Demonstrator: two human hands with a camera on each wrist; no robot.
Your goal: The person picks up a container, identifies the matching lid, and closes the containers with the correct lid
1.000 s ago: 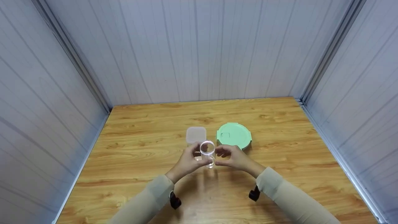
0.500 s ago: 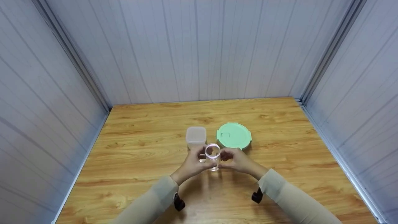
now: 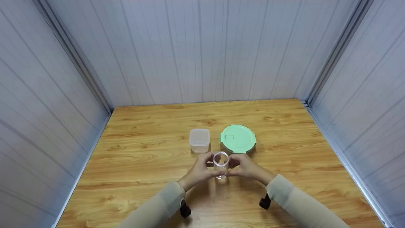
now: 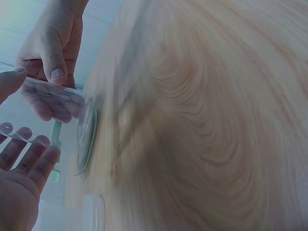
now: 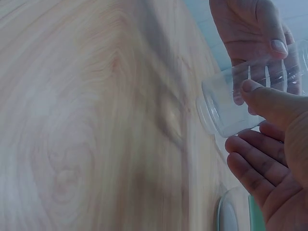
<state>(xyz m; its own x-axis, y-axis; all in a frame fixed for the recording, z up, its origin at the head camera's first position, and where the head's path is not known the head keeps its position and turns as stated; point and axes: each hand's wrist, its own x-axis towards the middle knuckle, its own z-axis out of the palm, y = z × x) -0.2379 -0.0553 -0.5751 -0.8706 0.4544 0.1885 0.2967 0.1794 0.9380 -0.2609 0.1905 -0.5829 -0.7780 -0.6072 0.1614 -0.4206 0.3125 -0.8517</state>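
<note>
A clear cylindrical jar (image 3: 221,170) with an open top stands upright between both hands in the head view. My left hand (image 3: 202,169) grips it from the left, with the thumb at the near side and the fingers behind. From the opposite side my right hand (image 3: 250,167) holds it too, thumb and fingertips at its wall. In the left wrist view, the jar's base (image 4: 85,130) is close to the tabletop. Through the transparent wall of the jar (image 5: 224,103), the right wrist view shows fingers of the left hand.
Behind the hands, a small square translucent container (image 3: 199,139) sits on the wood-grain table (image 3: 142,158). To its right is a round container with a pale green clip lid (image 3: 238,138). Pale panel walls (image 3: 208,53) enclose the table at the back and sides.
Both hands and the jar have moved right and nearer to the person. The right hand has come up against the jar's wall. The square container's front is now uncovered.
</note>
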